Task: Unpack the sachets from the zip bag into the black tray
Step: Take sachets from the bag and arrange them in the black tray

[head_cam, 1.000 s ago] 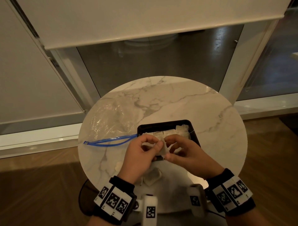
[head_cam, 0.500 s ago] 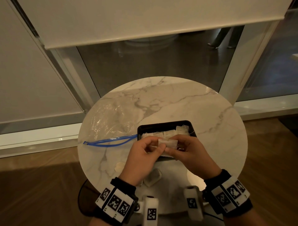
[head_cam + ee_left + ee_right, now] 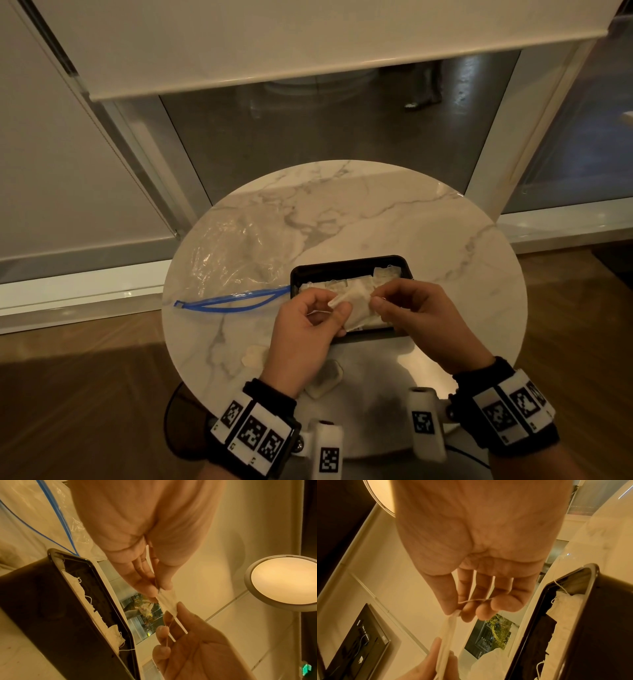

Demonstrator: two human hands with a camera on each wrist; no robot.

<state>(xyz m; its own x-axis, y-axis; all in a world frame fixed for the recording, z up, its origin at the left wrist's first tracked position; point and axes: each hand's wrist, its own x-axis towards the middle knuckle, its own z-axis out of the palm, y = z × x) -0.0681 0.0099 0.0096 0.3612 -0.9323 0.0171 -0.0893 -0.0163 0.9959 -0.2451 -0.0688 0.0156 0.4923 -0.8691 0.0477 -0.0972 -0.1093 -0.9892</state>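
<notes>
Both hands hold one white sachet (image 3: 356,299) between them, just above the near half of the black tray (image 3: 349,262). My left hand (image 3: 334,306) pinches its left end, seen close in the left wrist view as the sachet (image 3: 167,599) in the left hand (image 3: 159,589). My right hand (image 3: 376,297) pinches the other end; in the right wrist view the sachet (image 3: 447,627) leaves the right hand (image 3: 455,613) and a thin string (image 3: 474,600) crosses the fingers. Several sachets (image 3: 342,286) lie in the tray. The clear zip bag (image 3: 233,253) lies flat to the left, its blue zip (image 3: 233,302) open.
Two loose sachets (image 3: 255,356) (image 3: 325,378) lie on the round marble table (image 3: 376,212) near its front edge, under my left wrist. A window wall and roller blind (image 3: 308,41) stand behind the table. A wooden floor surrounds it.
Both hands have kept hold of the same sachet, turning it between the fingers and shifting it slightly further over the tray. Bag and tray have not moved.
</notes>
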